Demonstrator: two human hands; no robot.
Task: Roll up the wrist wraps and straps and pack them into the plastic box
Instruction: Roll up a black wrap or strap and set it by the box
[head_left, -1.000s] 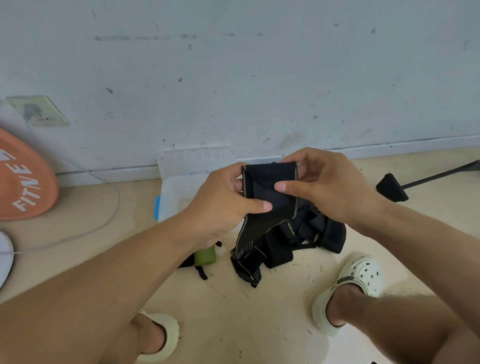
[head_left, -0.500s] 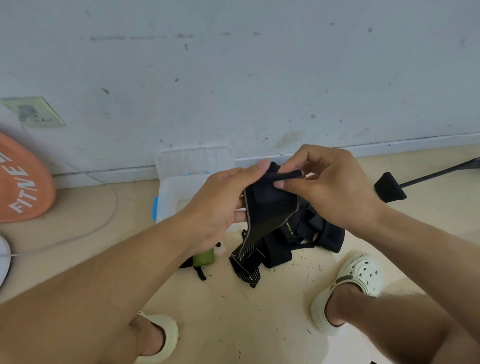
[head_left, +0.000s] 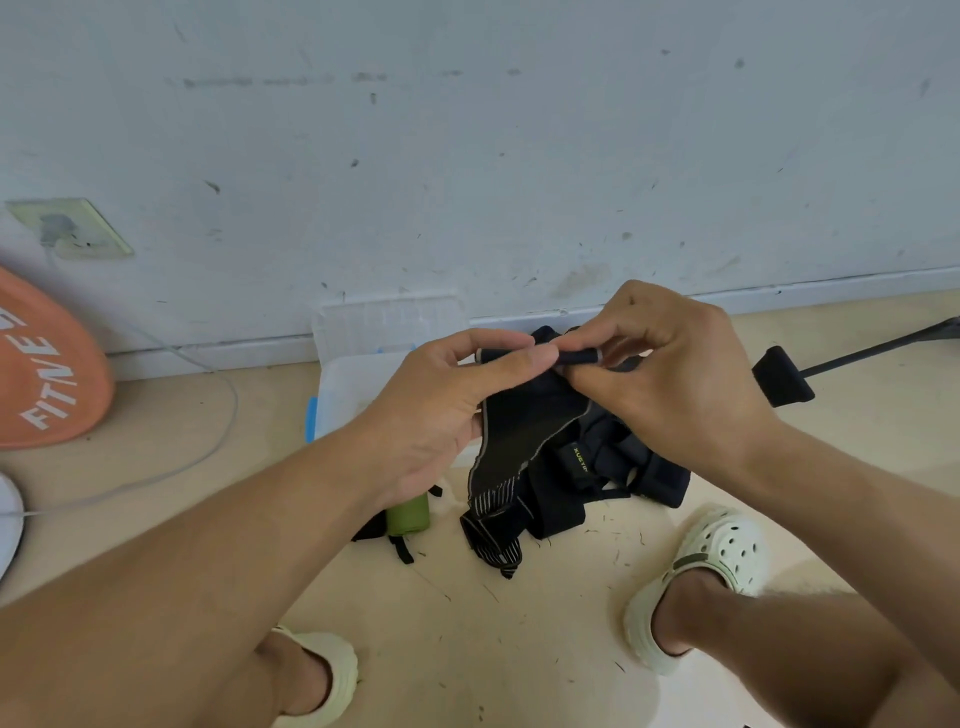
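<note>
Both hands, left hand (head_left: 441, 410), right hand (head_left: 670, 374), pinching wrist wrap (head_left: 524, 431) top edge

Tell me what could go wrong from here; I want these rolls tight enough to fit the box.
1. Both the left hand and right hand pinch only the first narrow turn of the black wrist wrap; a slip could let it uncoil.
2. The wrap's striped tail hangs into the pile of black straps on the floor and might snag as it rolls.
3. The plastic box sits partly hidden behind the left hand, so a blind drop may miss.
</note>
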